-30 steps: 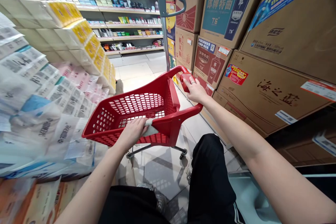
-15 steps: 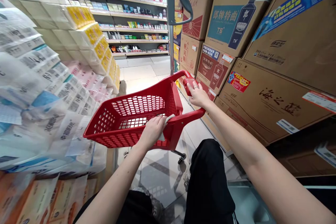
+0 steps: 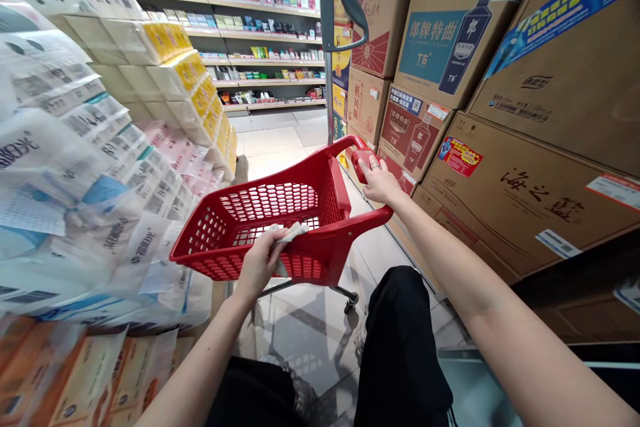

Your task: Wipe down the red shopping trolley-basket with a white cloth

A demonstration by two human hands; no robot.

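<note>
A red plastic shopping cart point(image 3: 320, 253) with perforated basket walls stands before me on the tiles, nothing visible inside its basket. My left hand point(image 3: 261, 257) is closed over the near side rim of the basket, pressing a pale cloth point(image 3: 293, 232) against it. Part of the cloth hangs down the outer wall below my fingers. My right hand point(image 3: 379, 180) is wrapped round the cart's red handle point(image 3: 361, 161) at its right end.
Stacked packs of tissue paper point(image 3: 125, 167) rise close on the left. Large cardboard cartons point(image 3: 515, 180) are piled along the right. A grey pole with a looped handle point(image 3: 345, 17) stands ahead. Shelves of small boxed goods point(image 3: 260, 35) line the back.
My left hand has slid along the near rim with the cloth, away from the handle and toward the basket's far left end. My right hand stays on the handle.
</note>
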